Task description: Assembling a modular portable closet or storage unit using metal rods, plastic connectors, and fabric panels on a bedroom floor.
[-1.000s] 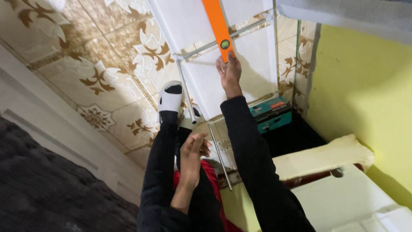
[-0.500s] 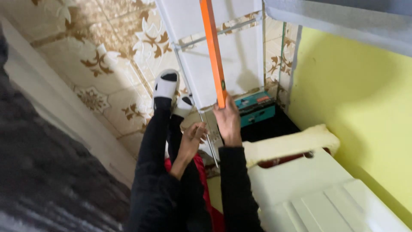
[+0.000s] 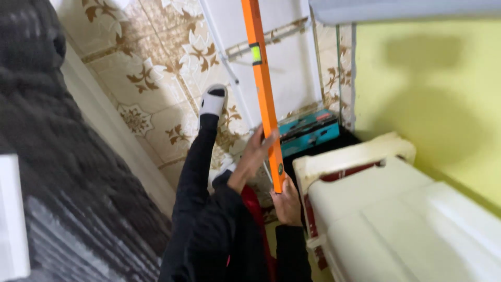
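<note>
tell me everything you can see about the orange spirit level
The orange spirit level is a long, straight, narrow bar, apparently metal, with a green-yellow vial window partway along it and a small round vial near its lower end. It runs steeply from the top edge of the picture down to the hands, over the white panel. The left hand grips its side; the right hand holds its lower end.

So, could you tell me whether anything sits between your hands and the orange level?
Nothing visible does. The left hand grips the level partway up, and the right hand is at its lower end, both in direct contact.
</note>
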